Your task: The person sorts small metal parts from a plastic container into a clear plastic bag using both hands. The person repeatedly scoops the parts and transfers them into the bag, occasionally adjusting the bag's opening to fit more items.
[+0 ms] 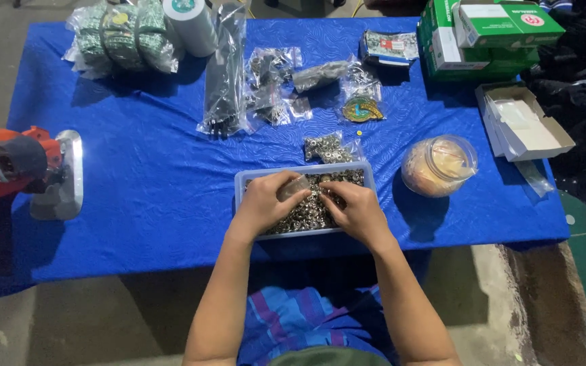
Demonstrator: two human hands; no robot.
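Both hands in blue tray (245, 177) of metal snaps (306, 213), near edge of table (144, 183). Left hand (264, 202) pinching small clear bag (294, 188); right hand (357, 210) curled on snaps, grip can't tell.

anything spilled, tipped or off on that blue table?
The round clear jar lies on its side right of the tray, not upright. The open white box overhangs the table's right edge. Nothing has visibly spilled: the small metal parts sit inside the tray under the left hand and right hand.
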